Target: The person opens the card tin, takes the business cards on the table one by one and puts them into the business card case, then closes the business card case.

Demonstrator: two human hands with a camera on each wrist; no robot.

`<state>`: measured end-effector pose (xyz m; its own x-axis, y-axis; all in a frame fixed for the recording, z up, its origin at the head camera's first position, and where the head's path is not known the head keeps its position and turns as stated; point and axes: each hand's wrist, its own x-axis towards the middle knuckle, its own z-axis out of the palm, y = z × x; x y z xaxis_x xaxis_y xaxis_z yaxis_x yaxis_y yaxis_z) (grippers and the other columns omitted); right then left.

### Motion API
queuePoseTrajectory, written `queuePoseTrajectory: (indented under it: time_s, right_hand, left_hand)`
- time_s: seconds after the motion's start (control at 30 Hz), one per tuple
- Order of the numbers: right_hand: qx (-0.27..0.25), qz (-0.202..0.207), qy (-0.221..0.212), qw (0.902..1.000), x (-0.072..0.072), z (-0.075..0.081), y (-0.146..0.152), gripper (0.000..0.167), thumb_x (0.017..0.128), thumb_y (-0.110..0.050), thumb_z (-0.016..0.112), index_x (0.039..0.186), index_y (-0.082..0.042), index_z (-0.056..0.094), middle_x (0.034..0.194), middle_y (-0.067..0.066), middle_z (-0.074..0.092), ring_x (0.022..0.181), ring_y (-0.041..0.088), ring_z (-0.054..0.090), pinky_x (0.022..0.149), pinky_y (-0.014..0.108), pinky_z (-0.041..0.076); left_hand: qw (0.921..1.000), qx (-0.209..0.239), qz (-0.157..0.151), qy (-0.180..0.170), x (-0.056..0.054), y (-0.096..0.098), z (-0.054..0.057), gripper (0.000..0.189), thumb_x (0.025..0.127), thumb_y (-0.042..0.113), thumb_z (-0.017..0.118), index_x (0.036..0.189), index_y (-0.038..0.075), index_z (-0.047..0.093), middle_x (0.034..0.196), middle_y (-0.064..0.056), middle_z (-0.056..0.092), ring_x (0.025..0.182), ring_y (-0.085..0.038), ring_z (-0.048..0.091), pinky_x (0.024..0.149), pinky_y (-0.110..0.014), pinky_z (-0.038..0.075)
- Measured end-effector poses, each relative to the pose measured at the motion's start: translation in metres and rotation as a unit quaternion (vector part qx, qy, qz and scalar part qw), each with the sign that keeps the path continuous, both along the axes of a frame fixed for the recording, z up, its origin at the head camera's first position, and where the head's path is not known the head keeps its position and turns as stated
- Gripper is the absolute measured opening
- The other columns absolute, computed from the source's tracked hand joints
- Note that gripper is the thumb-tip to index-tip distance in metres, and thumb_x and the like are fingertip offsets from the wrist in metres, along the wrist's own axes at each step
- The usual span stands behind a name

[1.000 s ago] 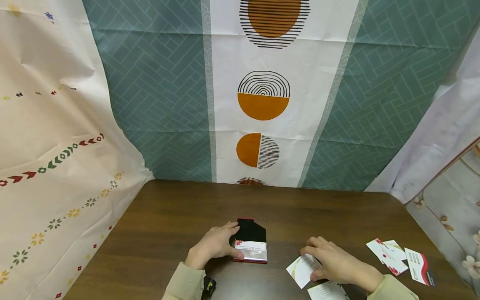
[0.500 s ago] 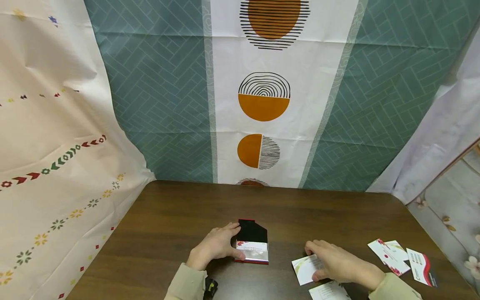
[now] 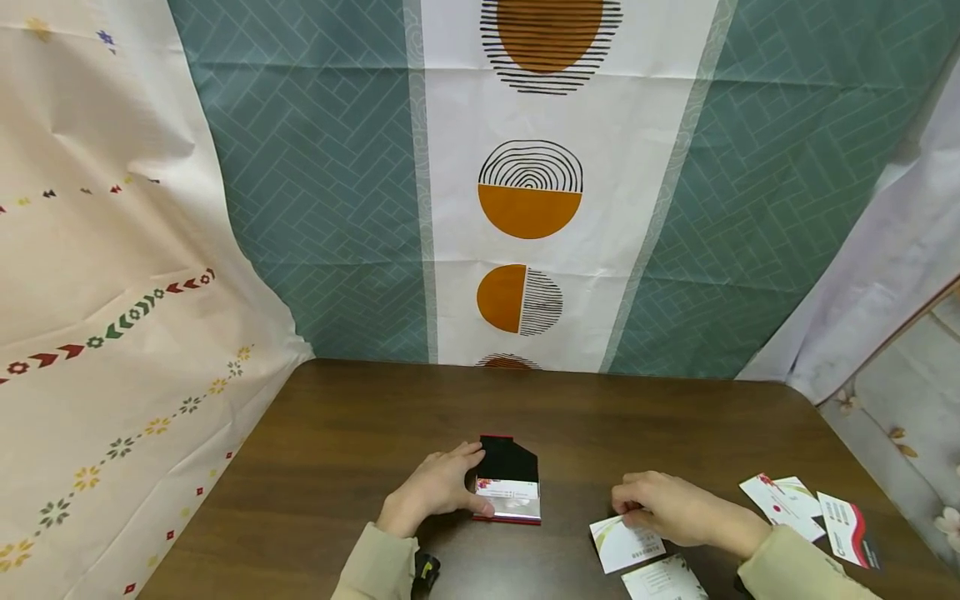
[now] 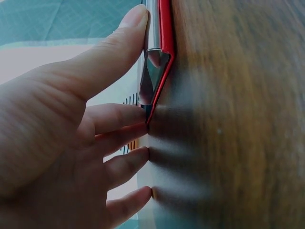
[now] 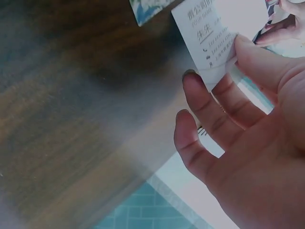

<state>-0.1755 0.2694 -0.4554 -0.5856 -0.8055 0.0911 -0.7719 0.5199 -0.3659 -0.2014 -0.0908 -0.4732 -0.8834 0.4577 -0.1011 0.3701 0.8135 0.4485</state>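
At the lower middle of the frame, an open card case [image 3: 512, 463] lies on the brown tabletop [image 3: 390, 408], its red lower edge showing; the left hand [image 3: 431, 492] spreads its fingers along the case's left edge, its thumb on the silver part. Toward the lower right, the right hand [image 3: 678, 510] pinches a white card [image 3: 624, 547] just above a second card [image 3: 664, 581] at the frame's bottom. Bare wood separates case and pinched card, and a wide strip runs behind both to the patterned cloth [image 3: 360, 183]. More cards [image 3: 843, 527] lie near the tabletop's right edge.
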Motion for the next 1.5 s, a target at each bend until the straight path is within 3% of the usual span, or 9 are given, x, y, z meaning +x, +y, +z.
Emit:
queuePoseTrajectory:
  time_s: [0.43, 1.03, 1.5]
  right_hand:
    - [-0.027, 0.03, 0.014, 0.9991, -0.017, 0.027, -0.015, 0.022, 0.087, -0.007, 0.072, 0.079, -0.021, 0.058, 0.076, -0.016, 0.051, 0.066, -0.004, 0.044, 0.054, 0.016, 0.043]
    - [-0.019, -0.013, 0.06, 0.9979, -0.052, 0.05, -0.073, 0.021, 0.089, -0.006, 0.071, 0.078, -0.02, 0.059, 0.074, -0.015, 0.048, 0.066, 0.003, 0.045, 0.057, 0.021, 0.043]
    - [0.018, -0.018, 0.035, 0.9991, -0.071, 0.04, -0.132, 0.015, 0.092, -0.012, 0.068, 0.081, -0.019, 0.062, 0.073, -0.014, 0.052, 0.065, 0.006, 0.049, 0.06, 0.021, 0.045]
  left_hand:
    - [1.0, 0.002, 0.001, 0.0, -0.001, 0.002, 0.001, 0.088, 0.072, 0.049, 0.083, 0.141, 0.004, 0.052, 0.15, -0.01, 0.042, 0.137, -0.032, 0.038, 0.109, -0.055, 0.028]
    - [1.0, 0.0, 0.002, 0.002, -0.002, 0.0, -0.001, 0.089, 0.071, 0.049, 0.083, 0.141, 0.004, 0.052, 0.151, -0.01, 0.042, 0.137, -0.032, 0.038, 0.109, -0.055, 0.028]
    - [1.0, 0.003, 0.0, 0.002, -0.001, -0.001, 0.003, 0.087, 0.071, 0.05, 0.083, 0.141, 0.006, 0.054, 0.149, -0.011, 0.044, 0.137, -0.034, 0.038, 0.108, -0.055, 0.03]
